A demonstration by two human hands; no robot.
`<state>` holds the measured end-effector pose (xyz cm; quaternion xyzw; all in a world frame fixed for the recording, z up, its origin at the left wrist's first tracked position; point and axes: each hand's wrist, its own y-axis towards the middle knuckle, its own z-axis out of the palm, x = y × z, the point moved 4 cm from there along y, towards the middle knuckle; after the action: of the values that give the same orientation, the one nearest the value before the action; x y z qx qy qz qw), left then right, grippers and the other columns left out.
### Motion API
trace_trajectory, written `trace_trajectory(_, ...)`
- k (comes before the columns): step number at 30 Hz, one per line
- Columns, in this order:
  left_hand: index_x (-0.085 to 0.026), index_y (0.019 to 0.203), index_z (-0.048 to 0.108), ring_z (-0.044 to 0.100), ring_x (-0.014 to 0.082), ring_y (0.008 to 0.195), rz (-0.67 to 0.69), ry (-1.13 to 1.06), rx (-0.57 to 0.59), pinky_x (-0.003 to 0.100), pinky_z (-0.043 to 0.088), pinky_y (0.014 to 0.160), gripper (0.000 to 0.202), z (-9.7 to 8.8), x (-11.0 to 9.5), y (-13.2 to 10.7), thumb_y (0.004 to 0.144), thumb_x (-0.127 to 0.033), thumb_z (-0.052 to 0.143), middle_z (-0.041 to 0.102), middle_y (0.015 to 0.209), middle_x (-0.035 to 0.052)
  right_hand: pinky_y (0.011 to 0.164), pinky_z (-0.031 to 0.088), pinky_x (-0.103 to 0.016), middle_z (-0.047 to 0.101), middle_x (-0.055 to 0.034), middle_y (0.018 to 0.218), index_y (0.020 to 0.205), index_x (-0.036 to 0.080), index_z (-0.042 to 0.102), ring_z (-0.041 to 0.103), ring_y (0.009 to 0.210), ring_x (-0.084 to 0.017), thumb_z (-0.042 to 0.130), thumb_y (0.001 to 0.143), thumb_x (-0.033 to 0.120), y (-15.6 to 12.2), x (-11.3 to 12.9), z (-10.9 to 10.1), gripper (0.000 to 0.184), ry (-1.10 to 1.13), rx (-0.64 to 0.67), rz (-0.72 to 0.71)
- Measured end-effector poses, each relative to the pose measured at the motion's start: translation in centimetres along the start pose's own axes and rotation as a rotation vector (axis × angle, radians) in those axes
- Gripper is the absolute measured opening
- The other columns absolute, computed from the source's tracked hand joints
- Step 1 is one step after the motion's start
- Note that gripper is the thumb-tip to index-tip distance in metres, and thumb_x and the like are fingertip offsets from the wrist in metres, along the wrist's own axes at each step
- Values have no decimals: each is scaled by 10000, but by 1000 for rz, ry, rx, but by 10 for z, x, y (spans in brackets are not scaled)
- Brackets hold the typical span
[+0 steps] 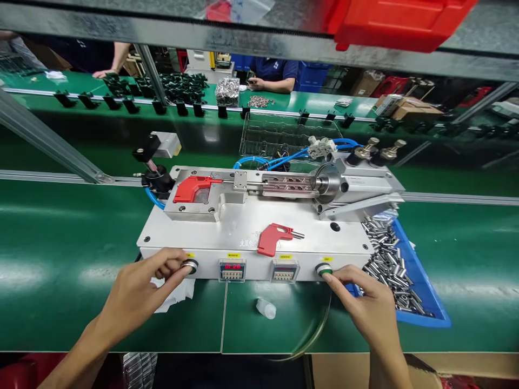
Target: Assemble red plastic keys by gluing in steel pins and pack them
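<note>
My left hand (140,283) has its thumb and forefinger closed round the push button (190,266) at the left of a metal bench machine's front panel. At the panel's right end, the thumb and forefinger of my right hand (367,297) pinch a green push button (324,269). On the machine (231,232), a red pistol-shaped plastic part (190,189) sits in the left fixture, its front toward a metal rod. Another red pistol-shaped part (273,239), with metal pins sticking out, lies loose on the top plate. Between my hands, a digital counter (232,270) shows lit red digits.
A blue bin (438,316) of metal tubes stands right of the machine. A small translucent bottle (266,308) lies in front. Blue air hoses (284,158) and a clear tray (247,135) are behind. Overhead is a metal shelf (243,35); co-workers sit across the bench.
</note>
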<state>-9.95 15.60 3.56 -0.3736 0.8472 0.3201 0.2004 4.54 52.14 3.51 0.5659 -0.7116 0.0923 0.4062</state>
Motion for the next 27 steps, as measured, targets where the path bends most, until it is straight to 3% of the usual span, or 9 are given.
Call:
trace_trajectory(3,-237,1086,652,614,142,586,83,-39,-83,239,514,566,54,-1,-19,10,1056,-268,619,700,739,-26,585,491,-322,665,-22,665,712,228,672,614,588,-186,671,1026,500,-3,1,1,416,1,-12,-31)
trace_trajectory(5,-219,1152,644,679,184,762,225,-39,-78,289,570,713,108,7,-40,24,1054,-262,626,741,881,26,595,491,-314,646,-18,668,713,227,653,597,591,-178,661,1033,482,-6,4,3,409,-17,-29,-50)
trace_trajectory(8,-198,1360,584,672,315,1195,404,-16,84,449,574,990,371,30,-72,56,1017,-290,691,702,1332,153,604,495,-315,624,-17,675,708,231,607,582,602,-179,639,1043,464,-9,10,7,410,-44,-62,-82)
trace_trajectory(10,-191,1403,558,600,360,1339,454,13,232,500,541,1067,462,47,-86,78,981,-260,732,610,1487,184,602,494,-315,615,-15,679,712,233,593,578,605,-180,631,1046,451,-10,13,8,400,-49,-74,-113)
trace_trajectory(15,-180,1265,600,628,307,1226,472,18,427,449,526,1032,287,65,-98,105,986,-118,627,690,1301,125,608,496,-319,609,-15,679,720,237,589,574,611,-185,602,1055,465,-12,15,7,406,-61,-61,-125)
trace_trajectory(19,-182,1201,622,639,301,1114,446,-31,351,436,527,928,274,56,-92,91,965,-71,538,710,1206,124,610,489,-321,600,-15,684,723,239,574,572,620,-187,592,1061,472,-13,15,7,411,-56,-77,-114)
trace_trajectory(22,-174,1183,650,655,301,1051,352,-140,182,435,513,888,230,42,-83,63,998,-111,529,735,1164,136,596,471,-314,595,-10,693,741,240,573,564,616,-181,599,1063,443,-13,14,8,382,-53,-94,-135)
trace_trajectory(24,-193,1192,668,678,272,1008,169,-359,105,407,517,886,171,36,-73,37,1049,-212,575,754,1132,114,590,460,-312,589,-4,695,755,242,574,559,613,-178,614,1056,411,-11,15,11,348,-55,-99,-160)
trace_trajectory(27,-209,1167,685,712,208,839,-235,-907,161,333,543,786,219,46,-56,-9,1068,-398,637,778,1046,84,602,450,-318,586,4,700,772,245,580,556,612,-178,638,1042,367,-10,14,15,301,-69,-104,-183)
